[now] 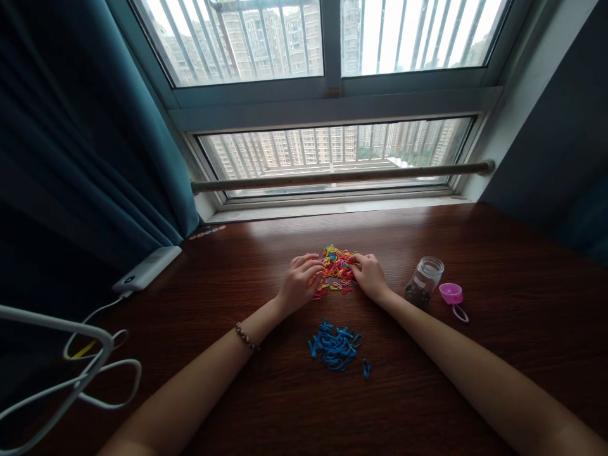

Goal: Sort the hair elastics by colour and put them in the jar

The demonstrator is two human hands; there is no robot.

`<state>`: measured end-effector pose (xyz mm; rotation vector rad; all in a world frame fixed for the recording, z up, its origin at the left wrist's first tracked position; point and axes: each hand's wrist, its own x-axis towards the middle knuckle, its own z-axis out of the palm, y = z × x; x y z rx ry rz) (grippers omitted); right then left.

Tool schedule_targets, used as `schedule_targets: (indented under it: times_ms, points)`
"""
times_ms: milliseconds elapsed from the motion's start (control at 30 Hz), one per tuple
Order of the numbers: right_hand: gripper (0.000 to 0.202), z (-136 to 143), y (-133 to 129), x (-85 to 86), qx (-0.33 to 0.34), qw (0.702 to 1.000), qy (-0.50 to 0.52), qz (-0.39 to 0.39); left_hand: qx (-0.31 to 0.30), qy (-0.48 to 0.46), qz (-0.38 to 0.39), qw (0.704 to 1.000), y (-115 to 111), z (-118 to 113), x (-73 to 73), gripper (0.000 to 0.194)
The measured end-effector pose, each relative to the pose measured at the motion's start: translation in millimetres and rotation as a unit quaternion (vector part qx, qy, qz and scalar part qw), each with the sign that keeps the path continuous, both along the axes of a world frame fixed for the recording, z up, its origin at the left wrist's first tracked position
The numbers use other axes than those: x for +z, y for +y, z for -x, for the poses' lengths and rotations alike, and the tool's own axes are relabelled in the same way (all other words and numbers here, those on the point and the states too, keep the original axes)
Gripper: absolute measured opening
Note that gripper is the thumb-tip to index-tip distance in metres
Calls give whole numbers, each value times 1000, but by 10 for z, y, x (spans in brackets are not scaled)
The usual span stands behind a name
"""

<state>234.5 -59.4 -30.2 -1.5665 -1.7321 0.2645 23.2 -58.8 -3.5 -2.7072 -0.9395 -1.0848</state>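
A loose pile of small, multicoloured rubber bands (336, 265), mostly red, yellow and pink, lies on the brown table. At its left edge rests my left hand (300, 278), fingers apart and slightly curled over the bands. My right hand (369, 275) reaches the pile from the right; its thumb and forefinger are drawn together at the bands, and whatever is between them is too small to make out. Nearer to me, between my forearms, is a separate heap of blue rubber bands (335, 345). One blue band (366, 368) lies just apart from that heap.
Right of my right hand stands a clear jar (429, 271) with dark contents, beside a pink lid (451, 292) with a loop. A white power bank (148, 268) with a cable lies at left, near a white curved tube (97, 373) and blue curtain (161, 183).
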Motion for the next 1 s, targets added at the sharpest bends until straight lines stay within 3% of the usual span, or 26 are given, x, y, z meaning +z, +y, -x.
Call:
schedule_targets:
  times_ms: [333, 733, 1000]
  points:
    - [21, 6, 20, -12, 52, 997, -38, -33, -25, 45, 38, 998, 362, -3, -31, 24]
    - [23, -38, 40, -21, -41, 999, 10, -19, -30, 134, 116, 984, 370, -17, -47, 31]
    - [20, 2, -16, 26, 18, 998, -40, -41, -20, 120, 112, 986, 379, -15, -70, 31]
